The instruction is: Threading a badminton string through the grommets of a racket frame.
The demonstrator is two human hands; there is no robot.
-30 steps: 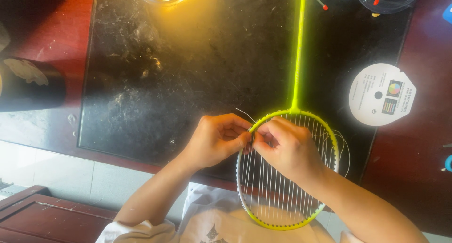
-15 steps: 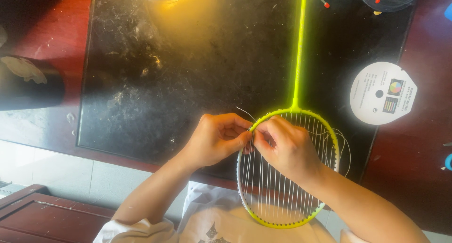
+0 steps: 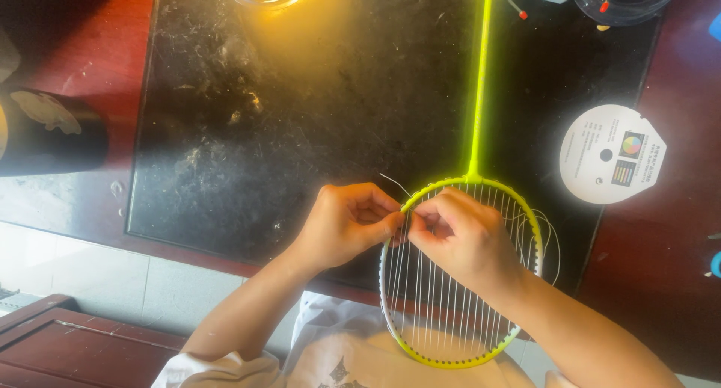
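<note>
Racket head: the yellow badminton racket (image 3: 481,117) has its oval frame at 6 o'clock, nearest the person, over the table edge, with white vertical strings only.
Left hand: left hand (image 3: 347,224) at 7 o'clock of centre, fingers curled, fingertips pressed together at the frame's left rim, pinching what looks like string; the string itself is too fine to tell.
Right hand: right hand (image 3: 464,238) lies over the strung face, fingers bent, thumb and forefinger pinched just beside the left fingertips.
Loose string: white string (image 3: 550,241) loops off the frame at 4 o'clock.
Table: black mat (image 3: 300,117) on a dark red table (image 3: 676,283).
String reel: white round reel (image 3: 612,154) at 2 o'clock, well apart from the hands.
Cylinder: black cylinder (image 3: 45,132) at 9 o'clock.
Shaft: runs to 12 o'clock.
</note>
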